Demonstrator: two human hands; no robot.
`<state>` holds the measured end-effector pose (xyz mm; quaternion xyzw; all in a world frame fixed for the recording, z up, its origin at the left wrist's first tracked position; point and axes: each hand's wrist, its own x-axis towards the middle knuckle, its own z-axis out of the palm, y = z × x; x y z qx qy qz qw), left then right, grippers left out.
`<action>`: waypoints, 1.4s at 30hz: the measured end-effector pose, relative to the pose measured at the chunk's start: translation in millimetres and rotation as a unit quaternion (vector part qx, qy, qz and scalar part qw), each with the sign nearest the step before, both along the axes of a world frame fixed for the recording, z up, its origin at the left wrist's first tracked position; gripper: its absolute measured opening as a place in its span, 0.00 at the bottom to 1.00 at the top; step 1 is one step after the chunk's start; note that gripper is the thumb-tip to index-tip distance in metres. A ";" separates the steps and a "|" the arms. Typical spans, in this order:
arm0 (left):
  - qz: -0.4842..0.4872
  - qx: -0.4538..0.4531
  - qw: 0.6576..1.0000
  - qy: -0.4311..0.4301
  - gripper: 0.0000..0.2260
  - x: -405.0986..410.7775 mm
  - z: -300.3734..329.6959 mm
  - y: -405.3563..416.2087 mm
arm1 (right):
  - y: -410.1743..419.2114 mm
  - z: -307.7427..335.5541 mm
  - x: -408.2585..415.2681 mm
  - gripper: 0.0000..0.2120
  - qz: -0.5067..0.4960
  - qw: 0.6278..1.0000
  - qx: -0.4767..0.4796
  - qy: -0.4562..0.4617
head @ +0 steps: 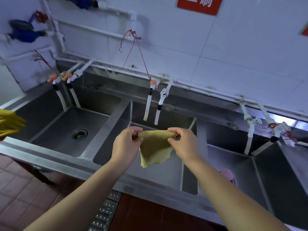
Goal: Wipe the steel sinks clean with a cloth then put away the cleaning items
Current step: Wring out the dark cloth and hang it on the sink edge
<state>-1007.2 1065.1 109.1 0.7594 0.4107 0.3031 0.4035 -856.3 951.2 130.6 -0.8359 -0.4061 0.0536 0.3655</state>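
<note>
A yellow waffle-textured cloth (155, 147) hangs over the middle basin of the steel sinks (116, 165), its top edge stretched between both hands. The left hand (127, 144) pinches one corner, the right hand (182, 141) the other (thumbs toward the person). White hoses (146, 107) dangle behind. Yellow rubber gloves (10, 122) lie on the far left rim.

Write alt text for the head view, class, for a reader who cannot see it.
Two bare hands, left and right, hold a yellow cloth stretched between them above the middle steel sink. White taps hang over it; yellow gloves sit far left.
</note>
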 end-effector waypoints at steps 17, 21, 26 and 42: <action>-0.207 -0.010 0.978 0.034 0.08 42.2 -3.8 -8.4 | -96.2 -0.2 72.7 0.11 -0.066 0.988 -0.126 -0.065; -0.224 -0.019 0.973 0.044 0.07 61.3 -21.3 -18.1 | -155.9 -8.8 91.0 0.22 -0.081 0.976 -0.201 0.037; -0.253 -0.045 0.966 0.036 0.09 90.1 -39.0 -35.4 | -178.3 -27.2 101.9 0.34 0.014 0.931 -0.360 -0.061; -0.302 -0.025 0.951 0.059 0.08 197.2 -29.7 -182.2 | -325.6 -50.4 149.3 0.15 -0.176 0.968 -0.175 0.028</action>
